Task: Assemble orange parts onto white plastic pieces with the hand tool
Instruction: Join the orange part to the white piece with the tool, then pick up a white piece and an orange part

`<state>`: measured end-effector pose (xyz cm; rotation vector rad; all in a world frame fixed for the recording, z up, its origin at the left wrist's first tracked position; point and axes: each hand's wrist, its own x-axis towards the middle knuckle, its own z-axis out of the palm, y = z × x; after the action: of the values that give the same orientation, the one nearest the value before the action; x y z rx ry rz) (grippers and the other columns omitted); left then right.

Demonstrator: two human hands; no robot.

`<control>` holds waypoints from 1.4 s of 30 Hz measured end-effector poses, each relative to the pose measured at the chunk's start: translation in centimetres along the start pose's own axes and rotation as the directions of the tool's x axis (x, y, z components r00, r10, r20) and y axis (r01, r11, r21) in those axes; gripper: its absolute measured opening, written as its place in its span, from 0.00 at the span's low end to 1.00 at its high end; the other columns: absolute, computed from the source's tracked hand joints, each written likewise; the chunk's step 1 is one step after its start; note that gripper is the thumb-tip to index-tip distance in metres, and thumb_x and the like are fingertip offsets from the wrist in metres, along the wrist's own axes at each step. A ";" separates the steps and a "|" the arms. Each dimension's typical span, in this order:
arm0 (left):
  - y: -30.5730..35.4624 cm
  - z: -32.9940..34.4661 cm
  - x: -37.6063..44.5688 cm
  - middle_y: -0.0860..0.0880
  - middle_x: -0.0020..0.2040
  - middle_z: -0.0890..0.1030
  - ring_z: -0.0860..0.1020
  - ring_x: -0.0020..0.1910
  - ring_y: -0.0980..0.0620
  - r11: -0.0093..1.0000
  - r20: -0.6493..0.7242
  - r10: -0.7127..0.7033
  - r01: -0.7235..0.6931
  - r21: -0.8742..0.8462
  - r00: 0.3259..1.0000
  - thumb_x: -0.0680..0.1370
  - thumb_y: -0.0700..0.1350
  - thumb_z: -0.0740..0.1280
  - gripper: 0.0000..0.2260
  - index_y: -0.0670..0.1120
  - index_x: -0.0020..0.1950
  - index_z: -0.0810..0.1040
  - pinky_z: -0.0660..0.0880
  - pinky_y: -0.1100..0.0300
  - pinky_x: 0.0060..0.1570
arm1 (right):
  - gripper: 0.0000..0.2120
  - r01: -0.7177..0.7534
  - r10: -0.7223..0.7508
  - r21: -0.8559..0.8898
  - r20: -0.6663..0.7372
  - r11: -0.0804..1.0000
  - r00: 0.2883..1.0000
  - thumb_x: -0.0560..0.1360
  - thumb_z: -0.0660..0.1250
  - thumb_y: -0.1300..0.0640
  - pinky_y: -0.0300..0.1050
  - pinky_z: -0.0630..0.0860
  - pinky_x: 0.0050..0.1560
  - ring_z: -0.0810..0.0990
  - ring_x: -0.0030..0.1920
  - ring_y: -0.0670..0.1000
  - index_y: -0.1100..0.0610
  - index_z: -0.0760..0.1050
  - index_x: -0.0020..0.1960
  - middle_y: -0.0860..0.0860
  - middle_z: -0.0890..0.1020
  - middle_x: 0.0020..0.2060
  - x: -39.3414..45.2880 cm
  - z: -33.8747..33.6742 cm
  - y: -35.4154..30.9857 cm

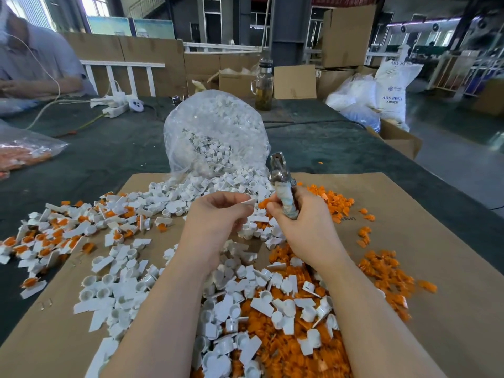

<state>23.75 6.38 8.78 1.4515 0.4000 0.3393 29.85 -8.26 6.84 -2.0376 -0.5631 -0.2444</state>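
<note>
At the far left, a seated person in a grey shirt (pixel 41 55) rests their forearms on the dark green cloth-covered table (pixel 109 154). In front of them lies a clear plastic bag of orange parts (pixel 24 155), and farther back a white power strip with cords (pixel 116 107). On the left edge of the flat brown cardboard sheet (pixel 409 214) spreads a heap of finished white pieces with orange inserts (pixel 54 236). Next to it, toward the middle, lie loose white plastic pieces with round cups (pixel 114 282), still bare.

Behind the middle stands a big clear plastic bag of white pieces (pixel 215 132), its mouth spilling onto the cardboard and blocking the view of the table beyond it. A glass jug with a lid and yellowish contents (pixel 263 85) stands behind it to the right.

The left hand (pixel 215 222) has its grip closed on a small white plastic piece (pixel 249 201), pinched at the fingertips and pointing right. Just beside it, the right hand (pixel 302 227) grips a metal hand tool with a cloth-wrapped handle (pixel 283 184), head up, while its thumb and forefinger pinch a small orange part (pixel 265 203) close to the white piece. Both are raised over the pile.

Under and right of the forearms lies a thick scatter of loose orange parts (pixel 381 266), mixed with white ones. Far right, off the table, stand white sacks of resin (pixel 392 88) and cardboard boxes (pixel 346 36).
</note>
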 end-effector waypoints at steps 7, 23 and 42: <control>0.2 0.3 -0.3 0.50 0.32 0.83 0.80 0.34 0.54 0.997 0.022 -0.068 0.067 0.029 0.997 0.70 0.42 0.78 0.05 0.45 0.37 0.83 0.78 0.60 0.38 | 0.05 0.020 -0.020 0.015 -0.019 1.000 1.000 0.77 0.69 0.50 0.36 0.74 0.40 0.78 0.42 0.40 0.47 0.76 0.51 0.40 0.80 0.40 0.0 0.1 0.0; 0.3 1.1 -0.6 0.43 0.32 0.83 0.82 0.31 0.53 0.995 0.006 -0.051 0.052 -0.083 0.999 0.71 0.33 0.74 0.05 0.40 0.38 0.81 0.80 0.63 0.33 | 0.13 0.130 -0.143 -0.124 -0.107 0.984 0.984 0.76 0.69 0.49 0.32 0.65 0.32 0.76 0.38 0.39 0.39 0.66 0.41 0.37 0.74 0.33 -0.4 0.1 -0.4; 0.2 1.5 -1.1 0.41 0.35 0.85 0.84 0.34 0.50 0.987 0.066 -0.010 0.020 -0.162 0.998 0.72 0.34 0.74 0.04 0.38 0.38 0.82 0.79 0.64 0.34 | 0.07 0.125 -0.139 -0.098 -0.143 0.987 0.980 0.75 0.70 0.51 0.34 0.70 0.34 0.77 0.39 0.41 0.46 0.72 0.46 0.39 0.77 0.34 -0.5 0.2 -0.5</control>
<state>23.46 4.57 9.14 1.2959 0.3229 0.3050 29.14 -8.03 6.95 -2.0487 -0.6031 -0.5059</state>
